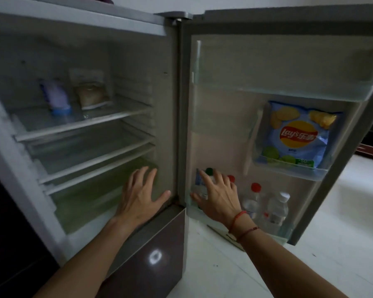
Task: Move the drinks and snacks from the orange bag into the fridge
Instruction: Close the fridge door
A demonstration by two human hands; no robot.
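1. The fridge (pixel 172 117) was seen with its door (pixel 289 26) swung wide to the right, the main compartment on the left and the door racks on the right.
2. The left hand (pixel 141 196) was held flat with its fingers (pixel 136 179) spread and released, grasping nothing, in front of the lower right corner of the compartment near the greenish crisper drawer (pixel 91 201).
3. The right hand (pixel 219 195) was reached into the bottom door rack (pixel 282 238), its fingers (pixel 205 179) spread over a green-capped bottle (pixel 208 170) at the rack's left end; whether the bottle was truly gripped or only touched could not be told.
4. Red string bracelets (pixel 238 218) were worn on the right wrist.
5. Further along the same rack, a red-capped bottle (pixel 253 196) and a white-capped water bottle (pixel 278 208) were stood upright, just beside each other; another red cap (pixel 231 178) was glimpsed behind the right hand.
6. A blue Lay's chip bag (pixel 299 136) was stood upright in the middle door rack (pixel 289 168), above the bottles.
7. On the top glass shelf (pixel 84 123) of the compartment, a purple pouch (pixel 56 97) and a pale clear packet (pixel 91 91) were set side by side; both were blurred.
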